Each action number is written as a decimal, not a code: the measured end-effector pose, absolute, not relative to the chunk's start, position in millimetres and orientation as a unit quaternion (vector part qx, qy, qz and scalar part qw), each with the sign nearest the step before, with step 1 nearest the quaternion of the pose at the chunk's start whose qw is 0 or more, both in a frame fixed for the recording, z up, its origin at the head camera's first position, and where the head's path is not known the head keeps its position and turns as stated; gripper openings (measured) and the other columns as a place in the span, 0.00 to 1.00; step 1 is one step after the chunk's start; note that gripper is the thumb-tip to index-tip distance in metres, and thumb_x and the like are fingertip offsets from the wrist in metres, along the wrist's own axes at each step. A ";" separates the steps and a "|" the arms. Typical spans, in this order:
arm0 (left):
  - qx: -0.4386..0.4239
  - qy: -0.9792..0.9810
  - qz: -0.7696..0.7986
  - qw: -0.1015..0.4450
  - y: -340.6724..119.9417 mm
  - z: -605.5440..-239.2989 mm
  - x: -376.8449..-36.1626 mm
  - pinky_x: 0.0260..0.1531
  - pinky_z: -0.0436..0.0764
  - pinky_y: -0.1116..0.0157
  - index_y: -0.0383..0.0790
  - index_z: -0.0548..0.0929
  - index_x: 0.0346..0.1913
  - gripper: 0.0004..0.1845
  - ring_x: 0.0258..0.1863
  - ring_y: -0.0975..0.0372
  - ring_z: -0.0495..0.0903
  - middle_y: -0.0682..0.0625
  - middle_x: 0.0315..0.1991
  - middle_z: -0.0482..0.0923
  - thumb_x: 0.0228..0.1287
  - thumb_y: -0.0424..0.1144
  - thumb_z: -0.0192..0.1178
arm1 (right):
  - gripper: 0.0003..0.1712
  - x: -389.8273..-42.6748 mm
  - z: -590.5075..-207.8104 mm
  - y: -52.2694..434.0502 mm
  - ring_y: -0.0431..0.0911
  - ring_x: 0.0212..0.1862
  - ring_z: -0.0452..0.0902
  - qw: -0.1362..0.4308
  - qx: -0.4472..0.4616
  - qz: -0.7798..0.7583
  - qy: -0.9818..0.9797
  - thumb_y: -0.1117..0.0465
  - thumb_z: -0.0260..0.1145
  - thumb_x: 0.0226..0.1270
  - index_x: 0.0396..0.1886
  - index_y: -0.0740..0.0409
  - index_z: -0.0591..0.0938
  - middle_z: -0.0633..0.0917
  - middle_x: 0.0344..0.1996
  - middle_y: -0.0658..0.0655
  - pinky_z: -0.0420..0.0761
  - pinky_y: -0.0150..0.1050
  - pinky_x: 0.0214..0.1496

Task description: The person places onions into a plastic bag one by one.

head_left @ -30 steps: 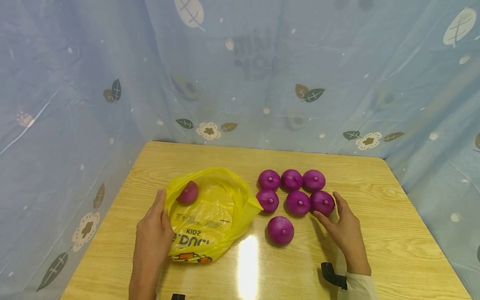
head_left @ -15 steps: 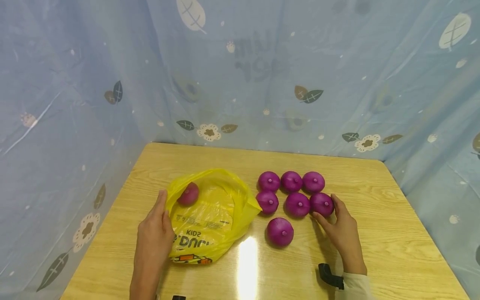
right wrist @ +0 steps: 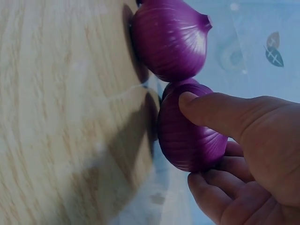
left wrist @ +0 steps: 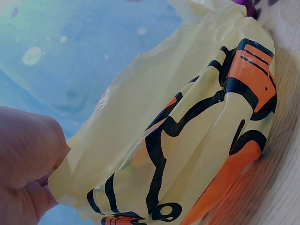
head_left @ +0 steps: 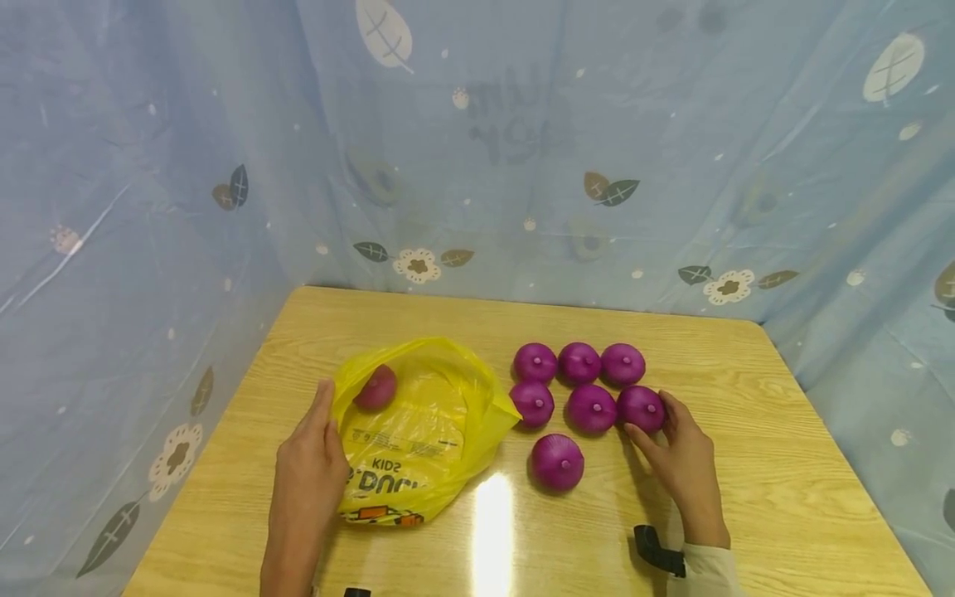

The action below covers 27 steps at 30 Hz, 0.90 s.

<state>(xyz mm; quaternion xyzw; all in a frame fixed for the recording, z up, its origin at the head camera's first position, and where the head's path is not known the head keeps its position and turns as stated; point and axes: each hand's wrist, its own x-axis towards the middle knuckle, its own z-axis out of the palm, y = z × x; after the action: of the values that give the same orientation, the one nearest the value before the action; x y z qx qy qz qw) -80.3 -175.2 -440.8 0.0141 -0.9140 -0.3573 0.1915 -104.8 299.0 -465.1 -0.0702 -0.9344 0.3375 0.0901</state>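
Note:
My left hand (head_left: pixel 307 466) pinches the left edge of a yellow plastic bag (head_left: pixel 477 439), whose mouth gapes open. Inside the bag, near that hand, lies one purple onion (head_left: pixel 376 388). In the left wrist view, thumb and fingers meet at the rim of the bag (left wrist: pixel 187 112), which has orange and black print. At the right end of the near row, my right hand (head_left: pixel 685 468) grips a purple onion (head_left: pixel 640 409) between thumb and fingers. The right wrist view shows the thumb across this onion (right wrist: pixel 187 136), beside another onion (right wrist: pixel 171 40).
More onions (head_left: pixel 580 363) sit close together in two rows right of the bag. A single onion (head_left: pixel 557 463) lies nearer, in front of them. The wooden table (head_left: pixel 783 464) ends at a blue patterned curtain (head_left: pixel 522 166) behind and to the left.
Both hands keep their places on the bag and the onion. The head view has shifted slightly; nothing else has visibly moved.

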 end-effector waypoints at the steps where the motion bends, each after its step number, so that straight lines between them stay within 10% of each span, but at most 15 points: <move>1: 0.014 -0.914 -0.358 0.192 -175.2 -440.7 -80.2 0.62 0.80 0.37 0.39 0.62 0.83 0.31 0.70 0.38 0.73 0.41 0.80 0.64 0.81 0.25 0.49 | 0.50 -104.0 -464.2 298.9 0.71 0.70 0.72 0.093 -0.070 0.337 -0.934 0.54 0.78 0.69 0.79 0.72 0.63 0.70 0.72 0.77 0.74 0.63 0.70; 9: 0.016 -0.913 -0.360 0.194 -174.7 -439.0 -80.5 0.64 0.79 0.38 0.39 0.63 0.83 0.32 0.71 0.39 0.72 0.40 0.79 0.64 0.80 0.24 0.49 | 0.48 -97.7 -447.1 296.5 0.71 0.68 0.75 0.144 -0.067 0.345 -0.925 0.59 0.80 0.66 0.78 0.72 0.66 0.75 0.69 0.78 0.76 0.59 0.67; 16: 0.017 -0.914 -0.359 0.189 -174.6 -438.5 -80.6 0.66 0.77 0.39 0.40 0.62 0.83 0.31 0.72 0.40 0.71 0.42 0.80 0.63 0.81 0.25 0.49 | 0.48 -93.3 -429.2 291.4 0.70 0.65 0.78 0.190 -0.038 0.350 -0.916 0.61 0.82 0.63 0.77 0.70 0.69 0.78 0.67 0.76 0.65 0.09 0.59; 27: 0.016 -0.915 -0.354 0.192 -177.4 -438.9 -79.8 0.66 0.77 0.38 0.40 0.62 0.83 0.32 0.72 0.38 0.71 0.41 0.80 0.64 0.81 0.26 0.49 | 0.45 -94.6 -408.8 276.5 0.68 0.65 0.80 0.195 -0.003 0.349 -0.917 0.63 0.82 0.62 0.76 0.69 0.71 0.81 0.64 0.75 0.64 0.08 0.58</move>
<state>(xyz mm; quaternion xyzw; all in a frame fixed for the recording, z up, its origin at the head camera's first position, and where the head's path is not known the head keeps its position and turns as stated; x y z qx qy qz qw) -79.8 -177.4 -438.9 0.0159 -0.9153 -0.3538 0.1921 -94.6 276.5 -408.8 -0.0026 -0.9166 0.3491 0.1946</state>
